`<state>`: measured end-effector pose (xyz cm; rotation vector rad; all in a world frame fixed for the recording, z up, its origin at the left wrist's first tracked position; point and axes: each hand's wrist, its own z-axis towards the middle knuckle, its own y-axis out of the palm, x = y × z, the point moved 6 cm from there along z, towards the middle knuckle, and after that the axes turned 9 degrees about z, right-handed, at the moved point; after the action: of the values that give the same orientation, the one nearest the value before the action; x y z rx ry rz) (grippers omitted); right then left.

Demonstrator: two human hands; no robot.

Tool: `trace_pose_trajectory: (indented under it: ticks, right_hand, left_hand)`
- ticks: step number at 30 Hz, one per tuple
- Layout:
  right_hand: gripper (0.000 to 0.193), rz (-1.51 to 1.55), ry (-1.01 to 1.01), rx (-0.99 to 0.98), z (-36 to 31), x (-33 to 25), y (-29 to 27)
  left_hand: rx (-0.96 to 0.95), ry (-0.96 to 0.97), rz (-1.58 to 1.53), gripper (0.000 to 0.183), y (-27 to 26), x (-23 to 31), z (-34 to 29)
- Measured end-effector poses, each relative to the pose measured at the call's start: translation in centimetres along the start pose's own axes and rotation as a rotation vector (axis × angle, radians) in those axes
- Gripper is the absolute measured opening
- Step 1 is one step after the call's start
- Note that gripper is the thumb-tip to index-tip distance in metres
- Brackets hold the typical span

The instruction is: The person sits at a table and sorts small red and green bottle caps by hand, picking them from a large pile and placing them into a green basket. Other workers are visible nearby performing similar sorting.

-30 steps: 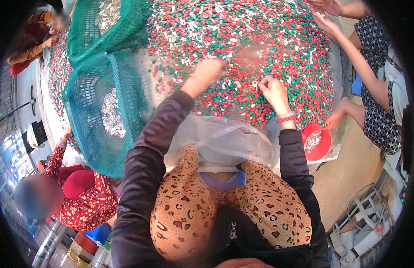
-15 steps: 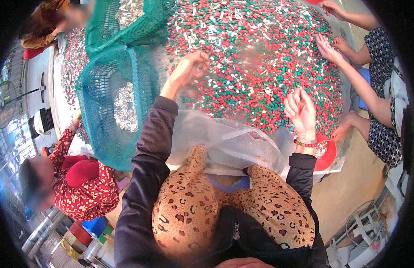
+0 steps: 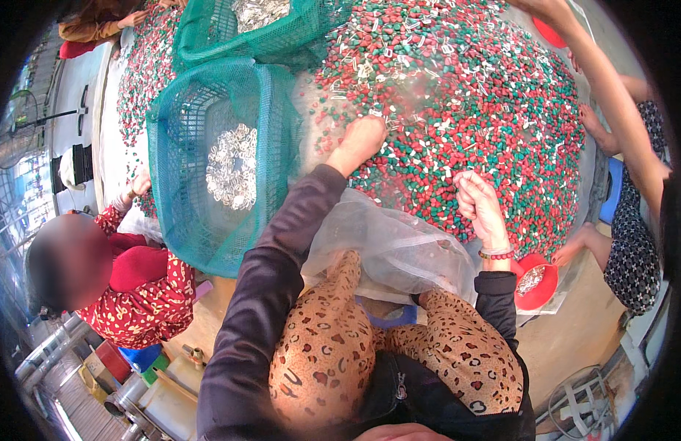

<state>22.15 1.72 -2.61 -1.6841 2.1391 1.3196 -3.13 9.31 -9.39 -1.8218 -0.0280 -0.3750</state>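
Two bare hands work above a broad spread of small red, green and white pieces (image 3: 502, 140); the left hand (image 3: 360, 142), back upward, reaches away from the body and angles to the right, its fingertips low over the near left part of the spread; the right hand (image 3: 482, 204) points away and slightly left, fingers curled inward, over the near right part. The fingers of each grip are bent, but whether either pinches a piece cannot be told; the left fingertips are turned from view, the right ones too small to read.

The pieces share no one direction; the slim pale strips among them lie at many angles, while the rounder bits show no clear long axis. At left, a blue-green mesh basket (image 3: 266, 140) runs its long axis away from the person, a heap of silvery-white loops (image 3: 232, 167) inside; beyond it, a green basket (image 3: 197, 50) is cut off by the upper edge.

Beside the right wrist sits a red bowl (image 3: 546, 291) of pale pieces, partly hidden by the wrist and sleeve; the spread, too, runs out of frame at the top; a co-worker's arm (image 3: 612, 88) crosses the upper right, its hand out of sight.
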Motion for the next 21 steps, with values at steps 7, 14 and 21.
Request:
trace_pose_trajectory:
  ticks: [7,14,21]
  right_hand:
    - [0.02,-1.189,-0.487,0.164,7.3,-4.8,1.4]
    - [0.015,-1.862,-0.391,0.02,10.8,-1.8,2.3]
    - [0.015,-1.192,-0.477,0.094,7.0,-0.8,-0.4]
  left_hand:
    - [-0.184,-0.085,-1.989,0.015,-5.5,-2.6,-3.2]
    - [-0.156,-0.232,-1.444,0.028,-5.8,-3.1,0.4]
    - [0.163,-0.08,0.076,0.032,-1.4,-0.9,4.5]
